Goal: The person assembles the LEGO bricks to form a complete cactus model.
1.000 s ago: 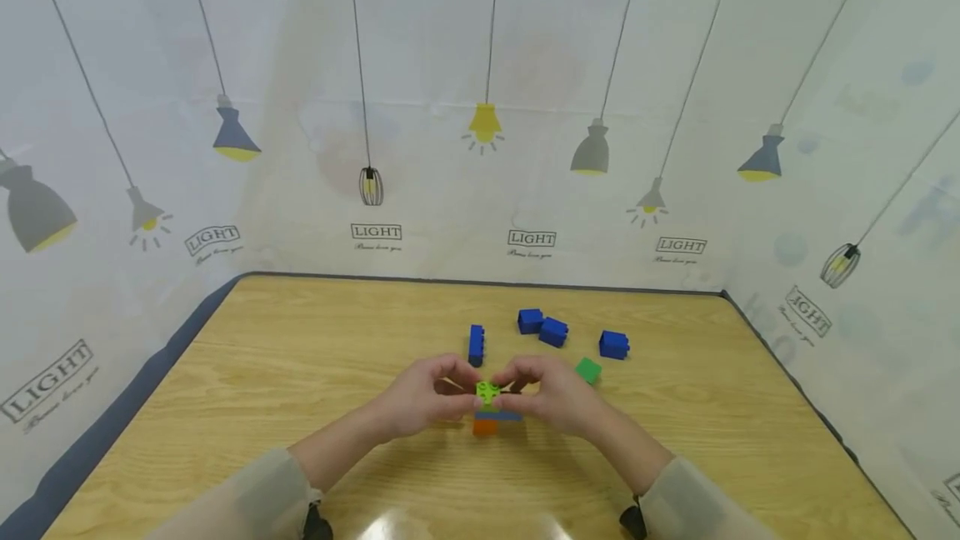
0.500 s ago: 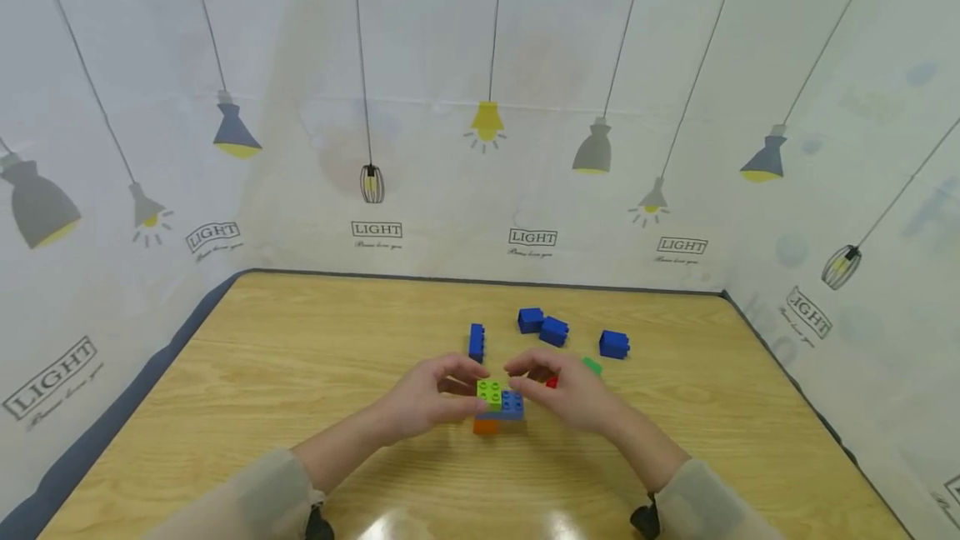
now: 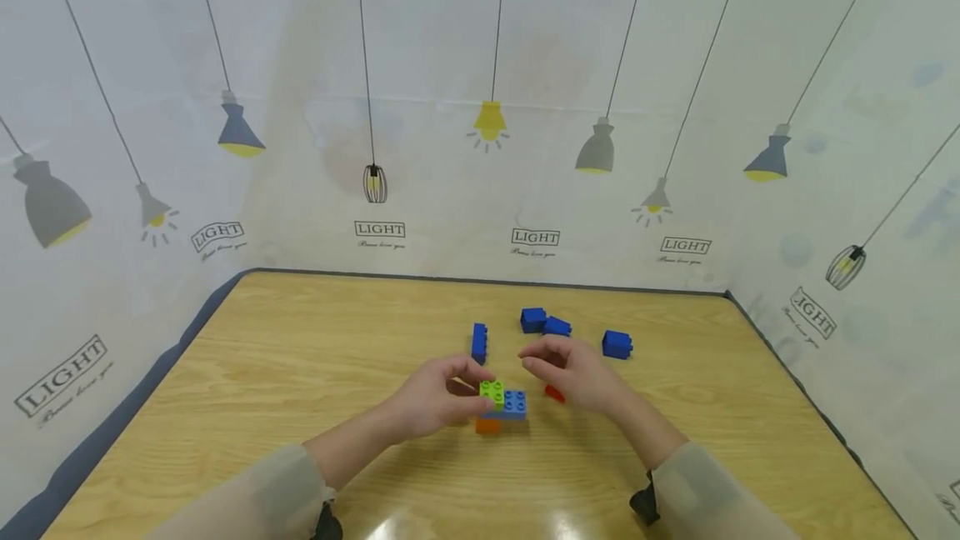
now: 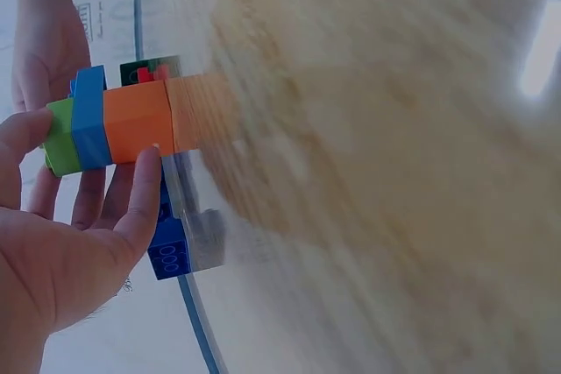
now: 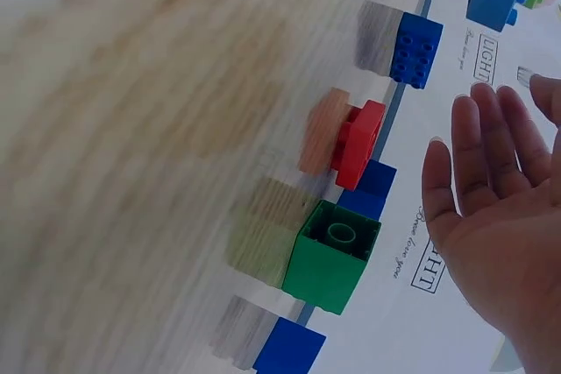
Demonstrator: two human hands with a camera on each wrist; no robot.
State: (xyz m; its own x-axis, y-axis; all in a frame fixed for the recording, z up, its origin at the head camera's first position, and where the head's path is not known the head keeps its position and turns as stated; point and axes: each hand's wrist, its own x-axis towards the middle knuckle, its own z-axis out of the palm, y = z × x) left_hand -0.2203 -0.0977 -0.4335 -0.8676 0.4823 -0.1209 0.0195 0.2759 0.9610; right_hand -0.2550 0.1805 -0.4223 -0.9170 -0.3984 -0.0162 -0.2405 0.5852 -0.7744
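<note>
My left hand [image 3: 435, 400] holds a small upright stack of toy building bricks, thumb and forefinger at the lime green brick [image 3: 491, 393] on top. Beneath that lies a light blue brick [image 3: 515, 404], jutting out to the right. At the bottom is an orange brick [image 4: 138, 122], with a fingertip at its side in the left wrist view. My right hand [image 3: 576, 375] hovers right of the stack, fingers relaxed and holding nothing. Below it shows a red brick [image 5: 359, 146], mostly hidden in the head view. A green brick [image 5: 329, 260], hollow side showing, stands near the red one.
One long dark blue brick [image 3: 479, 342] stands behind the stack. Further back are two dark blue bricks close together, one [image 3: 533, 321] beside the other [image 3: 557, 326]. Another blue brick [image 3: 617, 345] lies to the right. A lamp-printed cloth [image 3: 450, 240] walls in the wooden table [image 3: 337, 323].
My right hand has let go of the lime green brick and moved right and away, now covering the green brick in the head view. My left hand stays at the stack.
</note>
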